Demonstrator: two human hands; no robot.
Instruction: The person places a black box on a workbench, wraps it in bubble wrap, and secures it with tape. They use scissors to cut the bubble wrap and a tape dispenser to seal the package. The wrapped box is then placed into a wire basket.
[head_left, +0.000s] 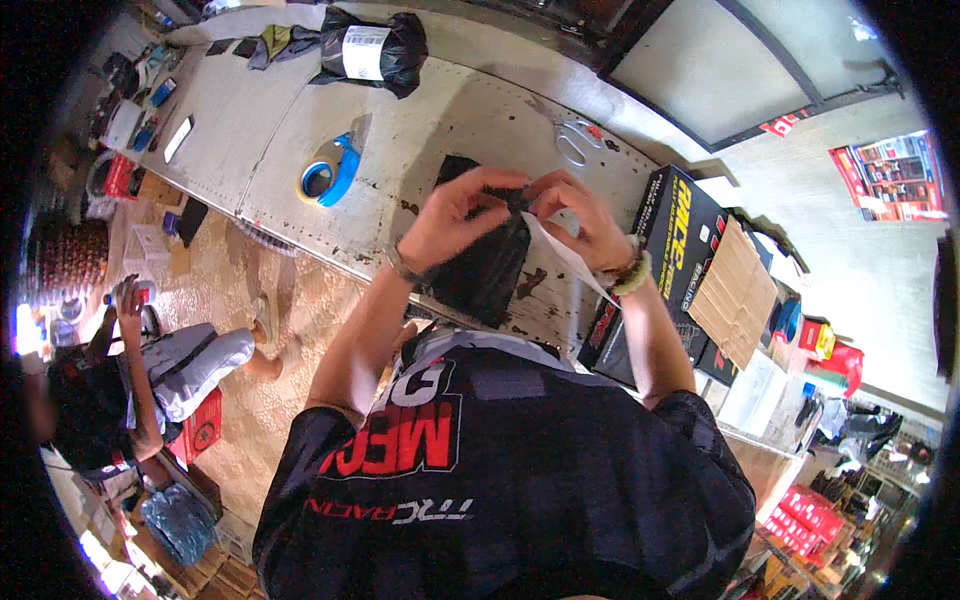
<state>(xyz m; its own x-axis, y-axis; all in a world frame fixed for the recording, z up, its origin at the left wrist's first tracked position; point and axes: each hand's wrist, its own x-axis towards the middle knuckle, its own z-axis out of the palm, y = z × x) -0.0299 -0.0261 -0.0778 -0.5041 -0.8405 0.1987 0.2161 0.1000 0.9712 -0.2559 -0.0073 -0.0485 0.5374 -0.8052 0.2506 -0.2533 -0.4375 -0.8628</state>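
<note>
My left hand (458, 222) and my right hand (580, 218) meet over the table, fingertips nearly together. Both are closed in pinches on the top of a black plastic mailing bag (485, 275), which lies on the tabletop below them. A long white strip (565, 258) trails from under my right fingers down toward my right wrist; whether it is a liner or a label I cannot make out. The exact grip at the fingertips is partly hidden. Beyond my right hand lie scissors (573, 145) with pale handles. To the left is a blue tape dispenser (343, 165).
A wrapped black parcel (400, 55) with a white label sits at the far side. A phone (179, 139) lies far left. On the right stands a black printed box (655, 260) with a cardboard piece (735, 292) on it. Lower left, another person (90, 400) sits holding something.
</note>
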